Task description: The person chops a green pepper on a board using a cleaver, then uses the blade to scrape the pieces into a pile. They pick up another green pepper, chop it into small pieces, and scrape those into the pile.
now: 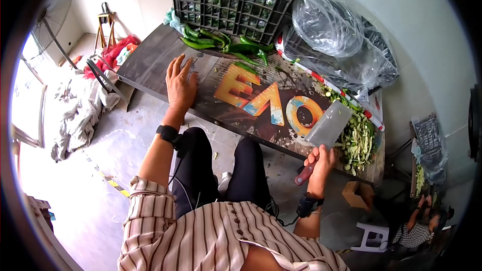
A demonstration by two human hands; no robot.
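Note:
My right hand (320,166) is wrapped round the wooden handle of a cleaver (330,124). Its broad blade lies over the right part of the table, beside a heap of chopped green peppers (357,143). With fingers spread, my left hand (181,83) rests at the table's left part and holds nothing. Beyond it, several whole green peppers (246,48) lie in front of a black crate. One smaller pepper (246,67) sits apart, close to the large printed letters (238,85) on the table top.
The black plastic crate (231,7) stands tilted at the table's back, with clear plastic bags (329,27) beside it. A red-and-white strip (321,79) runs along the back right. At lower right are a white stool (370,237), a cardboard box (355,194) and another person (414,231).

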